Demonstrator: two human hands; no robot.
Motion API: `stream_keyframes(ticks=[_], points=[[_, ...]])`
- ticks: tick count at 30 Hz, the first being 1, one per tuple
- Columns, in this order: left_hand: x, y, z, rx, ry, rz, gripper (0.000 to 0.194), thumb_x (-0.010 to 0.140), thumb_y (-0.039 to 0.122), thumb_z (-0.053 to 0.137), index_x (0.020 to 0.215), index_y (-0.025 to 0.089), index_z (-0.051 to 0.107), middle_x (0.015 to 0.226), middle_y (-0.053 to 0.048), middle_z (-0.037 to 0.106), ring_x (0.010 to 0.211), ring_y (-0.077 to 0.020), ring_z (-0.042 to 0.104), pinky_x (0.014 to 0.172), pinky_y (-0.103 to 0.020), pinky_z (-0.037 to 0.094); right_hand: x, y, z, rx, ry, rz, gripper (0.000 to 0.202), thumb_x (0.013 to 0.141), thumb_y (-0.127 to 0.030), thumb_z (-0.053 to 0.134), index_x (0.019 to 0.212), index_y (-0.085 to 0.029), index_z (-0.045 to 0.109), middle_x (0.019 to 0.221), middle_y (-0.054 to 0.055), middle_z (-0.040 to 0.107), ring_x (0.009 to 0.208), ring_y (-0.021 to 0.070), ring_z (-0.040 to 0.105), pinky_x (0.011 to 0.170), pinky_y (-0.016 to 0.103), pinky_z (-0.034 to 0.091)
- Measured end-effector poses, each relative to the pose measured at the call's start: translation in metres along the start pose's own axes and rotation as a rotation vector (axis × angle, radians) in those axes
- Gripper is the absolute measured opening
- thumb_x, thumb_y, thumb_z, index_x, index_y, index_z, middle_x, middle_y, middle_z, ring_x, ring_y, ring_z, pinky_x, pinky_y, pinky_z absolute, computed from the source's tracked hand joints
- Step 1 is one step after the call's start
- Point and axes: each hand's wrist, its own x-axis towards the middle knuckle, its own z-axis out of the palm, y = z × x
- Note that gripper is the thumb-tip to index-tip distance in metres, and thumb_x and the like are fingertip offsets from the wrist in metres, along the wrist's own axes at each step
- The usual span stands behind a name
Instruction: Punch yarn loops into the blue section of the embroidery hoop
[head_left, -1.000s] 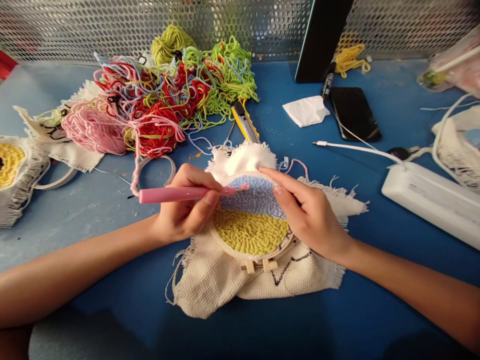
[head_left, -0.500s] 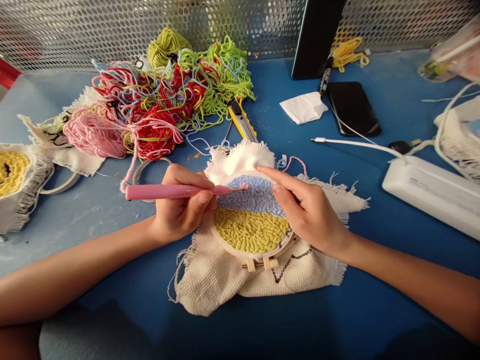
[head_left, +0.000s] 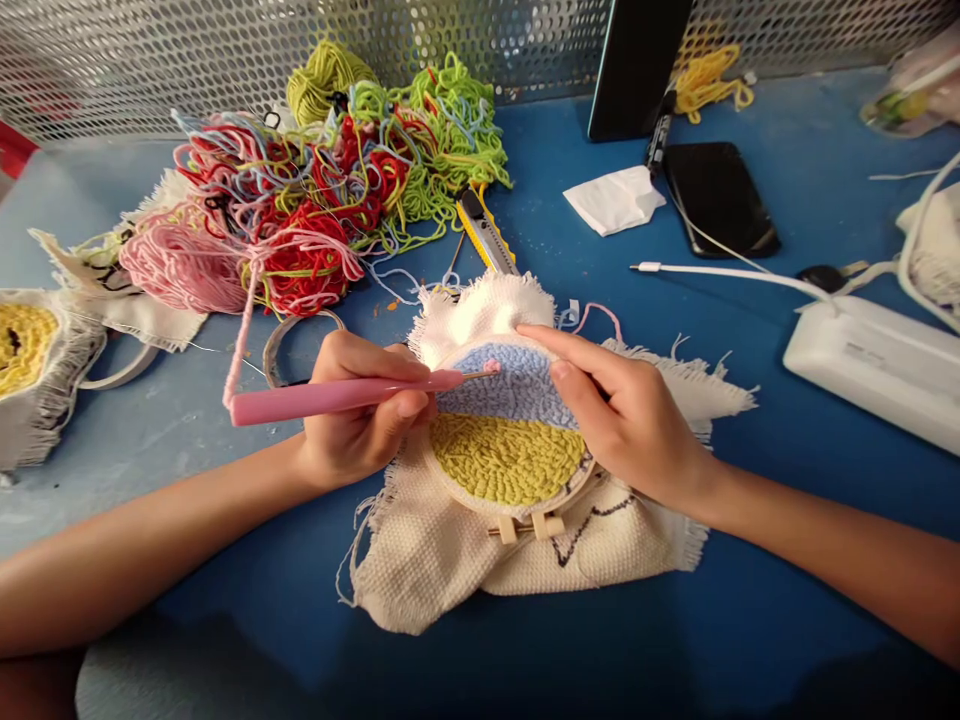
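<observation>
My left hand (head_left: 365, 405) is closed around a pink punch needle (head_left: 300, 398), whose thin metal tip meets the blue stitching at a small pink yarn patch (head_left: 491, 367). Pink yarn runs from the tool's back end up to the yarn pile. Cream cloth (head_left: 420, 560) is stretched in an embroidery hoop (head_left: 472, 500), filled with blue loops above and olive-yellow loops (head_left: 510, 460) below. Gripping the hoop's upper right rim is my right hand (head_left: 637, 420), thumb on the front and index finger along the top edge; its other fingers are hidden behind.
Tangled yarn (head_left: 315, 200) lies at the back left. A yellow utility knife (head_left: 486, 232) sits behind the hoop. To the right are white paper (head_left: 615, 200), a black phone (head_left: 721, 200), a cable and a white power strip (head_left: 877, 350). Perforated metal (head_left: 187, 60) borders the back.
The punch needle's back end has swung down and left, so the tool tilts more. Its tip stays by the pink patch. The view has shifted slightly; my right hand keeps its hold.
</observation>
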Motion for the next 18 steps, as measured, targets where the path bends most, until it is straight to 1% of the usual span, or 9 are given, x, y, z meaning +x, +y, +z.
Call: stream_keyframes(ticks=[3, 6, 8, 11, 15, 18], points=[[0.0014, 0.0017, 0.0007, -0.004, -0.027, -0.006, 0.015, 0.089, 0.014, 0.044, 0.103, 0.01, 0.049, 0.069, 0.002, 0.053, 0.053, -0.0026, 0.053, 0.044, -0.012, 0.043, 0.0, 0.0001, 0.0001, -0.019, 0.002, -0.008, 0.04, 0.09, -0.024, 0.037, 0.127, -0.015, 0.051, 0.091, 0.007, 0.068, 0.049, 0.0082, 0.047, 0.046, 0.023, 0.037], [0.0032, 0.0017, 0.0011, -0.015, -0.015, 0.002, 0.014, 0.088, 0.015, 0.046, 0.1, 0.01, 0.051, 0.066, 0.002, 0.053, 0.051, -0.0022, 0.052, 0.043, -0.012, 0.042, 0.0001, 0.0003, 0.0002, -0.026, 0.004, -0.003, 0.041, 0.09, -0.025, 0.037, 0.127, -0.015, 0.05, 0.087, 0.007, 0.068, 0.053, 0.01, 0.051, 0.048, 0.024, 0.039], [0.004, 0.001, 0.0015, -0.023, -0.005, 0.024, 0.014, 0.088, 0.014, 0.047, 0.101, 0.01, 0.052, 0.065, 0.002, 0.052, 0.05, -0.0027, 0.051, 0.042, -0.012, 0.042, 0.0001, 0.0004, 0.0002, -0.024, 0.001, 0.003, 0.041, 0.09, -0.026, 0.037, 0.127, -0.015, 0.05, 0.085, 0.007, 0.068, 0.053, 0.0106, 0.051, 0.048, 0.025, 0.039], [0.0044, -0.0001, 0.0023, -0.005, -0.002, 0.039, 0.019, 0.088, 0.014, 0.046, 0.107, 0.015, 0.052, 0.063, 0.003, 0.051, 0.048, -0.0039, 0.052, 0.04, -0.014, 0.044, 0.0001, 0.0005, -0.0001, -0.02, -0.009, 0.008, 0.041, 0.09, -0.026, 0.037, 0.127, -0.016, 0.051, 0.084, 0.007, 0.068, 0.049, 0.0103, 0.049, 0.045, 0.025, 0.038], [0.0046, 0.0009, 0.0034, 0.057, 0.0, -0.029, 0.018, 0.086, 0.019, 0.05, 0.103, 0.023, 0.054, 0.059, 0.003, 0.052, 0.044, -0.0058, 0.052, 0.038, -0.016, 0.043, -0.0001, 0.0004, -0.0001, -0.018, 0.0, 0.008, 0.04, 0.09, -0.026, 0.038, 0.126, -0.017, 0.052, 0.085, 0.007, 0.068, 0.052, 0.0115, 0.051, 0.047, 0.026, 0.04], [0.0041, 0.0021, 0.0031, 0.094, 0.026, -0.041, 0.015, 0.085, 0.019, 0.052, 0.099, 0.023, 0.054, 0.06, 0.002, 0.054, 0.045, -0.0072, 0.054, 0.037, -0.016, 0.041, -0.0005, 0.0002, 0.0, -0.021, 0.001, 0.001, 0.04, 0.09, -0.026, 0.038, 0.126, -0.017, 0.052, 0.085, 0.007, 0.068, 0.053, 0.012, 0.052, 0.047, 0.026, 0.04]])
